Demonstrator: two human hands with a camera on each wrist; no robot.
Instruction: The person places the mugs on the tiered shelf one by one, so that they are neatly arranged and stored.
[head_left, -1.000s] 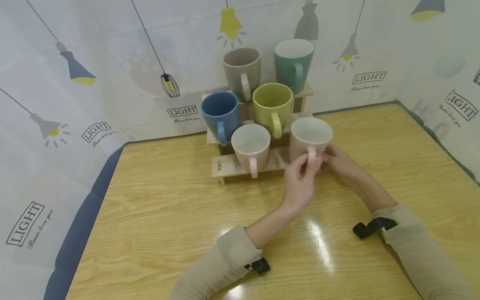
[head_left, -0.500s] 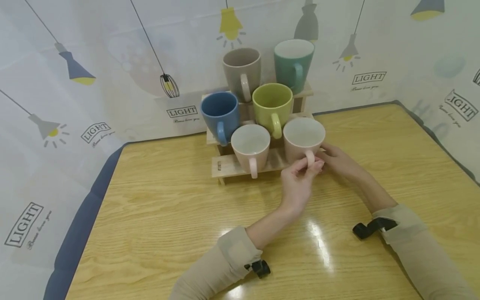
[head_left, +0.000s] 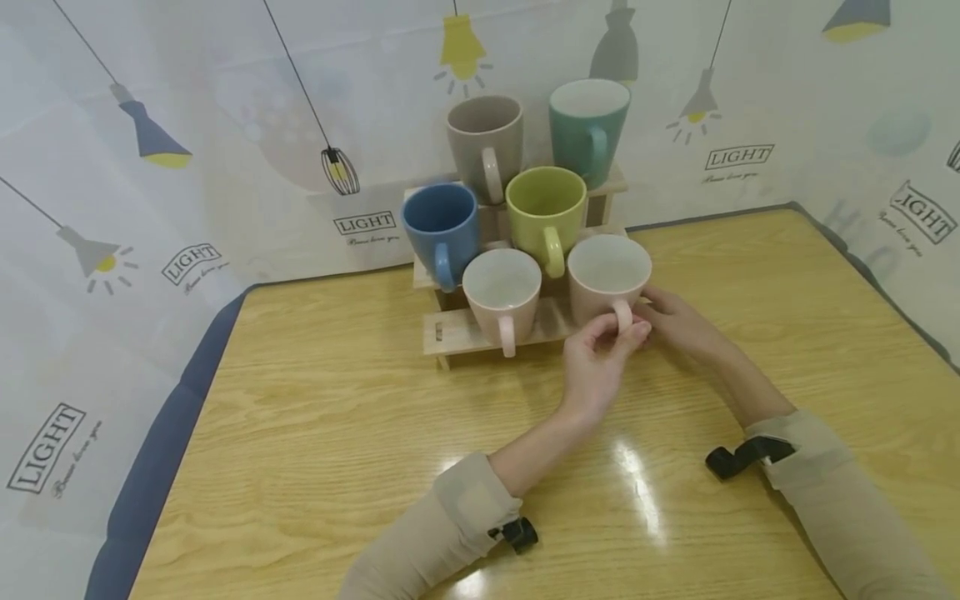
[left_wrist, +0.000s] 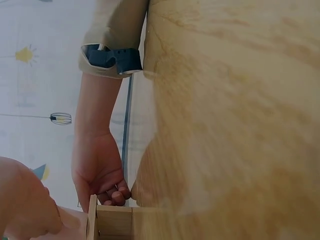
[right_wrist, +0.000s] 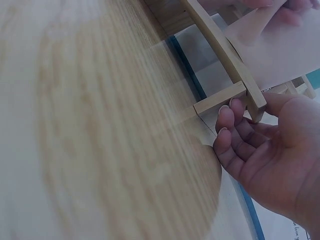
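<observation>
My left hand [head_left: 596, 371] pinches the handle [head_left: 622, 315] of a pink mug [head_left: 592, 296]. This mug stands upright at the right end of the bottom step of a wooden tiered rack [head_left: 450, 333]. Beside the mug, my right hand [head_left: 682, 327] is at the rack's right end. The right wrist view shows the right hand [right_wrist: 272, 145] with its fingers curled about the end of the lowest board [right_wrist: 235, 70]. A second pink mug [head_left: 487, 321] sits to the left on the same step. The left wrist view shows part of the left hand [left_wrist: 25, 200].
Blue [head_left: 431, 237] and yellow-green [head_left: 532, 229] mugs occupy the middle step. Grey-brown [head_left: 468, 154] and teal [head_left: 573, 137] mugs stand on top, all handles facing front. The wood-grain table [head_left: 315, 433] meets a lamp-print cloth [head_left: 300, 100] behind the rack.
The held pink mug has shifted slightly left on the bottom step, with the left hand still on its handle. Over the last half second almost nothing moves. The right hand stays in place.
</observation>
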